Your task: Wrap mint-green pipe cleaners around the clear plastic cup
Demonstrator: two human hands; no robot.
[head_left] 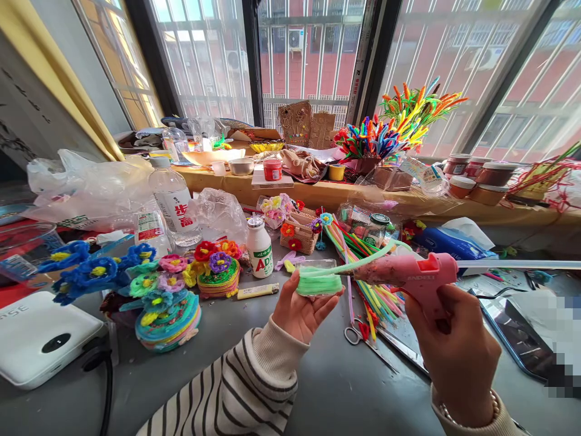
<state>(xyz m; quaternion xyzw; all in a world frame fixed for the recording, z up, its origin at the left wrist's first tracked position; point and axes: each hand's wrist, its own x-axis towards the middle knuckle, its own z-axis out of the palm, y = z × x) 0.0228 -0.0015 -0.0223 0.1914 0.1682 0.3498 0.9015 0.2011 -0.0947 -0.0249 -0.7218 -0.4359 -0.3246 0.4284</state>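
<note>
My left hand (303, 318), palm up, grips a small clear box (327, 264) by its ends. Light green pipe cleaner (319, 284) runs in rows round the box's side, and its loose length arcs up to the right behind the glue gun. In my right hand (460, 348) is a pink hot glue gun (411, 272), its nozzle pointing left at the box's right end. A long clear glue stick (517, 264) sticks out of the gun's back. Whether the nozzle touches the box, I cannot tell.
Scissors (368, 345) and a bundle of coloured pipe cleaners (379, 297) lie beyond my hands. A white bottle (259, 248), a lighter (258, 291) and pipe-cleaner flower pots (167, 321) stand left. A phone (508, 333) lies right, near a tissue pack (449, 245).
</note>
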